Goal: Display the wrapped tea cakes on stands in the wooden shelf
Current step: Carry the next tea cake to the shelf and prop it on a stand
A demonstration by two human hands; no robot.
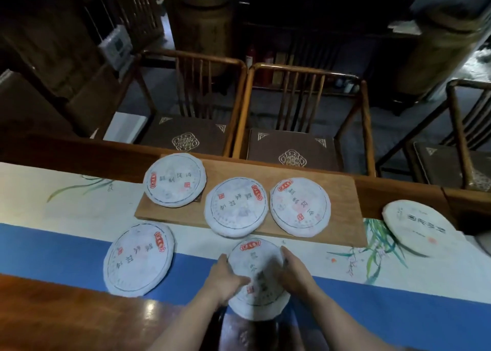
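Observation:
A round tea cake in white paper with a red seal [256, 268] is held at the table's near edge, over the blue strip of the runner. My left hand [225, 277] grips its left rim and my right hand [293, 273] grips its right rim, thumbs on top. Three more wrapped cakes lie on a wooden board [342, 191]: one at the back left [174, 183], one in the middle [236, 207], one on the right [300, 207]. Another cake [139, 259] lies flat on the runner to the left. No stand or shelf is in view.
A differently printed wrapped cake [418, 227] lies at the table's right end. A painted white and blue runner [66, 233] covers the wooden table. Beyond the far edge stand wooden chairs with brown cushions [292, 148], and dark furniture behind.

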